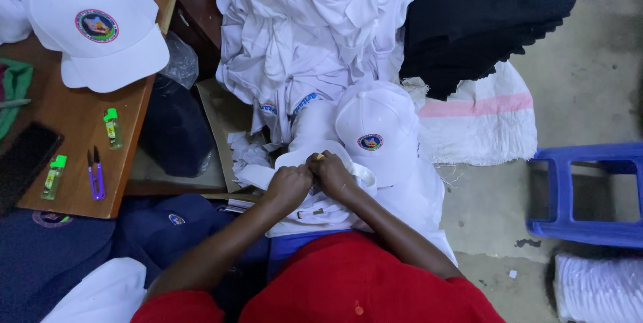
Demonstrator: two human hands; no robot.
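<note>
Dark phone screen (pixel 27 162) and two small green-capped bottles (pixel 112 127) on the wooden table (pixel 74 128).

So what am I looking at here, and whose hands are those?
This one picture comes from a camera worn on a person's head, looking down, so the hands belong to that person. The left hand and right hand are close together, both gripping a white cap on the lap. What the small thing at the fingertips is, I cannot tell. Another white cap with a round badge sits just beside them, in front of a pile of white shirts. On the wooden table at the left lie a third white cap, purple snips and two small bottles with green tops.
</note>
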